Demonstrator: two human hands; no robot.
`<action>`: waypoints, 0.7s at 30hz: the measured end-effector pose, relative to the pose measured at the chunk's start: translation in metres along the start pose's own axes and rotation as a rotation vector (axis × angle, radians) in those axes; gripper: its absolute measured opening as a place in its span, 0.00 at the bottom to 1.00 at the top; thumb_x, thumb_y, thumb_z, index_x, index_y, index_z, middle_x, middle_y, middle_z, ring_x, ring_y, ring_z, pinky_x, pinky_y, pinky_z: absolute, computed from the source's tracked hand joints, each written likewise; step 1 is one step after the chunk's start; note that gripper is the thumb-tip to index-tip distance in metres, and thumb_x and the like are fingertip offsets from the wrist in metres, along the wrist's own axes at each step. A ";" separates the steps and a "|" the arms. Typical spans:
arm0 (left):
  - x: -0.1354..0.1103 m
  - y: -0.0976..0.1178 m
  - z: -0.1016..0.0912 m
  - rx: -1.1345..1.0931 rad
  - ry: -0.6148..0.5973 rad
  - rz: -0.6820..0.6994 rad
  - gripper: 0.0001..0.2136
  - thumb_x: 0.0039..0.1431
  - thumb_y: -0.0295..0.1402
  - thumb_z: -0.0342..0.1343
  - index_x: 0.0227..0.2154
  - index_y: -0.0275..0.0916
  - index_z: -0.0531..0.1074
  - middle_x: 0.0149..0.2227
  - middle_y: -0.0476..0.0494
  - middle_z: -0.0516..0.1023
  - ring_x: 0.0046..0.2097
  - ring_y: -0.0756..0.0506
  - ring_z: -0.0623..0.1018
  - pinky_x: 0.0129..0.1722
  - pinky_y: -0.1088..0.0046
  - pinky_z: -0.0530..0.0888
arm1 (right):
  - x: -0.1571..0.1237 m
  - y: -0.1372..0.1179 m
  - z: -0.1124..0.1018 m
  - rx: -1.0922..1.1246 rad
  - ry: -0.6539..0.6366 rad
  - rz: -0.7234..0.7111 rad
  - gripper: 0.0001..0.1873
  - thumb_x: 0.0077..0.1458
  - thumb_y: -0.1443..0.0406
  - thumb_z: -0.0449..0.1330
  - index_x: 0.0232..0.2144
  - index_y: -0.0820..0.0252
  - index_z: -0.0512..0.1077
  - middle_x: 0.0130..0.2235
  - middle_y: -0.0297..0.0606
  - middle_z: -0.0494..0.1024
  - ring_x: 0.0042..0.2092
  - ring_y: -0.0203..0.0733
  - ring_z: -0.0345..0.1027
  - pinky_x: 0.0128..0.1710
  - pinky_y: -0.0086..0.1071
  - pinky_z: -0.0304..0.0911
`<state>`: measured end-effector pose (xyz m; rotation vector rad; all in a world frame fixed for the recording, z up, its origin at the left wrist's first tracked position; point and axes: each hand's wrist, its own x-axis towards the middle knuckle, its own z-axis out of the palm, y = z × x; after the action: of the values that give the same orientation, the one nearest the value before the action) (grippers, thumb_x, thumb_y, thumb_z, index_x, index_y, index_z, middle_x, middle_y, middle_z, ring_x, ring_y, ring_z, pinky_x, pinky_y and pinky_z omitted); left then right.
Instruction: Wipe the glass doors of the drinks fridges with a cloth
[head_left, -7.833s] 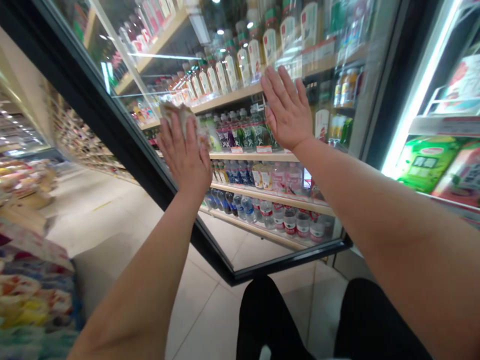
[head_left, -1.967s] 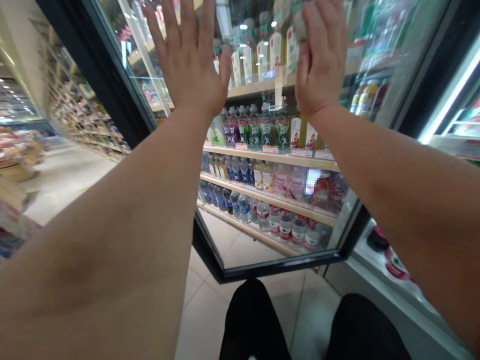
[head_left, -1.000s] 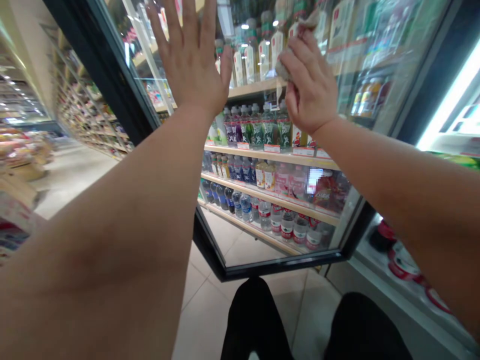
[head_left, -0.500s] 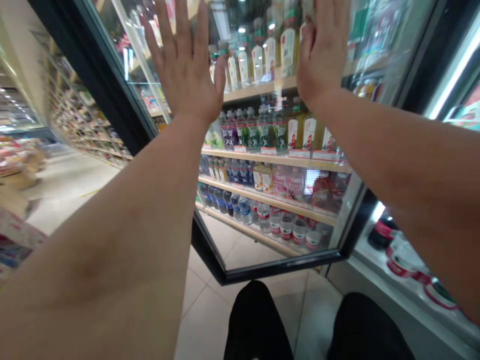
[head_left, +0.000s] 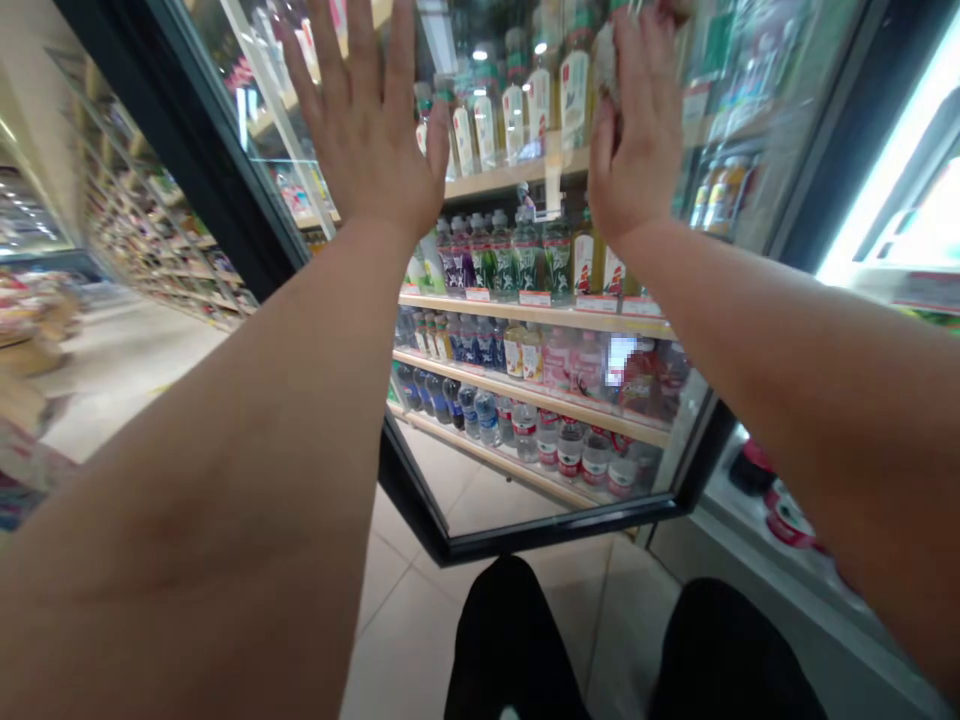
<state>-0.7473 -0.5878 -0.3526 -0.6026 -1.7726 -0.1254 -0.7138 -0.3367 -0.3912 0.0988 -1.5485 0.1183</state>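
A tall glass cooler door (head_left: pixel 525 500) with a black frame stands swung open in front of me. My left hand (head_left: pixel 371 130) lies flat on the glass, fingers spread and empty. My right hand (head_left: pixel 637 130) presses a crumpled pale cloth (head_left: pixel 604 62) against the upper glass; only a bit of cloth shows past the fingers. Through the glass I see shelves of bottled drinks (head_left: pixel 525 260).
The lit cooler interior (head_left: pixel 885 230) is at the right, with red-lidded items (head_left: pixel 780 500) low on its base. A shop aisle with shelves (head_left: pixel 150 260) runs off to the left. Tiled floor (head_left: pixel 405 610) and my dark-trousered knees (head_left: pixel 510 640) are below.
The cloth passed from my left hand to my right about eight seconds ago. Over the last second my right hand has rubbed up and down on the glass; the left stayed flat.
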 end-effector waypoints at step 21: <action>-0.001 -0.011 0.016 -0.195 0.091 0.000 0.31 0.71 0.46 0.45 0.73 0.53 0.46 0.74 0.68 0.38 0.74 0.46 0.32 0.70 0.68 0.23 | 0.048 -0.019 0.010 -0.135 -0.312 -0.227 0.37 0.58 0.75 0.47 0.70 0.67 0.56 0.73 0.36 0.49 0.74 0.48 0.36 0.76 0.43 0.35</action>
<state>-0.7664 -0.5910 -0.3554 -0.7249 -1.6840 -0.3235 -0.7198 -0.3557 -0.3432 0.1917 -1.8389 -0.1898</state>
